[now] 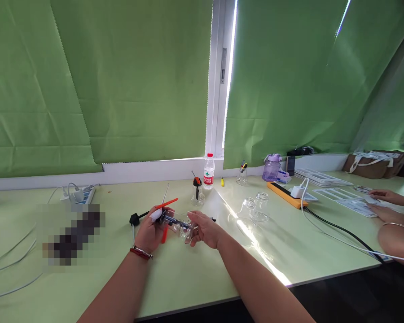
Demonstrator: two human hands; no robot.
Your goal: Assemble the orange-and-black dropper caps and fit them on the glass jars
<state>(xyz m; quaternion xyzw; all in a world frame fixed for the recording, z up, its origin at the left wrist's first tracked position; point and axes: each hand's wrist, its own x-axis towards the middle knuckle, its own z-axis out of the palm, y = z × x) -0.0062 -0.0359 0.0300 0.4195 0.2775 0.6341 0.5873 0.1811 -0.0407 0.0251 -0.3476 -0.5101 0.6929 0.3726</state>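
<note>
A clear glass jar (180, 229) lies sideways between my hands, with dark rod-like items in it. My left hand (150, 231) is closed round its dark left end, with something white by the thumb. My right hand (204, 229) grips the jar's right end with bent fingers. Close to my left hand are an orange strip (170, 202), a thin metal rod (166, 193) and a black knob-like piece (134, 219). Another orange piece (164, 234) shows just below the jar. Beyond my hands stands a glass jar (197, 197) holding orange and black tools.
A water bottle (208, 172), a jar of pens (242, 176) and a purple bottle (271, 168) stand along the back. Glass jars (261, 208) stand at right, before an orange power strip (286, 195) with trailing cables. Another person's hands (388, 206) rest on papers (355, 208) at far right.
</note>
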